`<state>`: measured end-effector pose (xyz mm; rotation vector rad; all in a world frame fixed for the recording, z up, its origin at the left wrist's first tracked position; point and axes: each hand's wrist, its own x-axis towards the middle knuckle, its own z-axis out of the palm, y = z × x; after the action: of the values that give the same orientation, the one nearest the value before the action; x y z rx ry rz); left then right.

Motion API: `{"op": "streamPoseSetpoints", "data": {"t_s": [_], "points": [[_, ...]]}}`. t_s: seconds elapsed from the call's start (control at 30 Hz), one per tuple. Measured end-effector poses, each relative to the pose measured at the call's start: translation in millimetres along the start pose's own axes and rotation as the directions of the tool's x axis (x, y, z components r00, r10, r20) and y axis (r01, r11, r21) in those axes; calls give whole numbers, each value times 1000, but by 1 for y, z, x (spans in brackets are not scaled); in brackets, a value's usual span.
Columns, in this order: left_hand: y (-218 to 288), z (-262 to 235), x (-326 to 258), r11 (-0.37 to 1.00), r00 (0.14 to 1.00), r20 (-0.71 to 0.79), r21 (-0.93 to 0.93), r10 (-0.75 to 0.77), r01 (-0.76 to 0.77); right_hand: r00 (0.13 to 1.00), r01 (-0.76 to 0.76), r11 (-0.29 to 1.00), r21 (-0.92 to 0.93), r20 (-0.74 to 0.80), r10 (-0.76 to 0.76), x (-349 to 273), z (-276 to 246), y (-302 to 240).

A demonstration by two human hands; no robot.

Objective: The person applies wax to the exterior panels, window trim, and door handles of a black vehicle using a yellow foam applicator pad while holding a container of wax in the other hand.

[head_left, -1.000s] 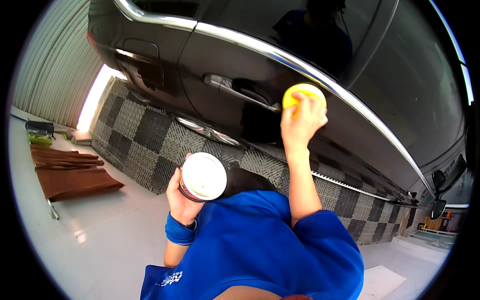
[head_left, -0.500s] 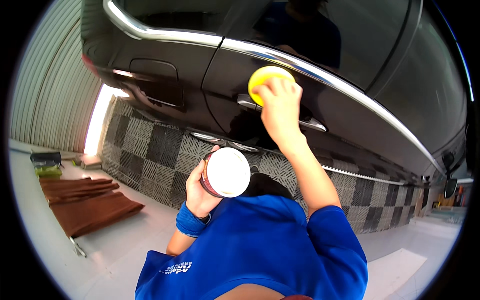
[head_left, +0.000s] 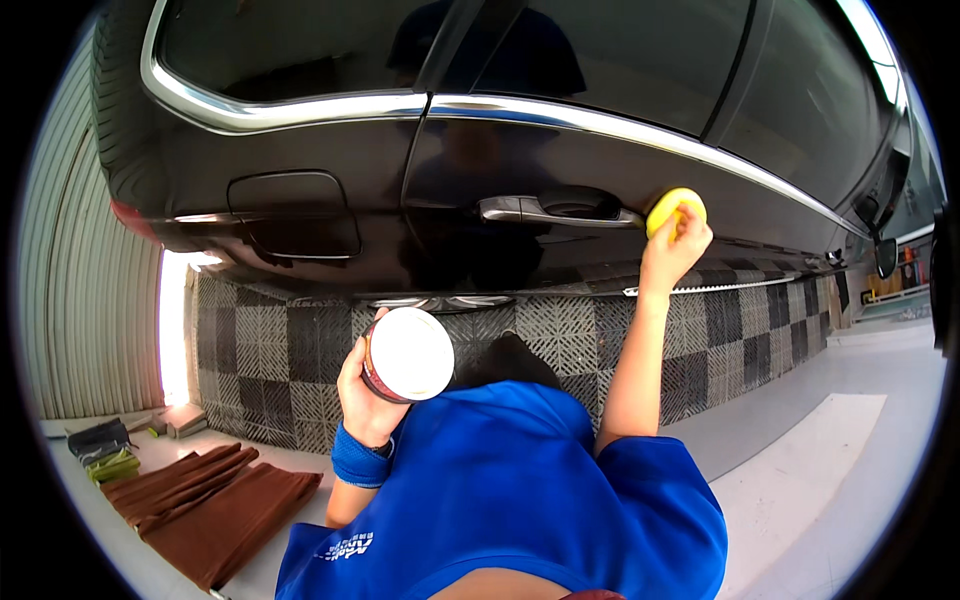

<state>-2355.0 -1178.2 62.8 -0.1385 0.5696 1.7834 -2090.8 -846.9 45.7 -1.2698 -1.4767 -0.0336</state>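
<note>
My right hand (head_left: 677,250) grips a round yellow applicator sponge (head_left: 672,206) against the black car door (head_left: 590,150), just beyond the right end of the chrome-trimmed door handle (head_left: 560,211). In my left hand (head_left: 365,398) is a round tub (head_left: 409,355), held in front of my body with its pale top facing up. The tub's side is dark red. Whether the pale top is a lid or the contents, I cannot tell. A blue band circles my left wrist.
A chrome strip (head_left: 560,113) runs along the car under the dark windows. Below lies a grey and black checkered tile floor (head_left: 330,350). Brown cloths (head_left: 235,515) hang or lie at the lower left, beside green and dark cloths (head_left: 112,466). A ribbed shutter (head_left: 105,290) stands far left.
My right hand has carried the sponge rightward, from above the door handle to past its right end. The view has turned and shifted. My left hand still holds the tub.
</note>
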Motion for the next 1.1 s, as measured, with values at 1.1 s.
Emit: {"op": "streamPoseSetpoints", "data": {"t_s": [1.1], "points": [[12, 0, 15, 979, 985, 40, 117, -170, 164, 929, 258, 960, 112, 243, -278, -112, 46, -71]]}}
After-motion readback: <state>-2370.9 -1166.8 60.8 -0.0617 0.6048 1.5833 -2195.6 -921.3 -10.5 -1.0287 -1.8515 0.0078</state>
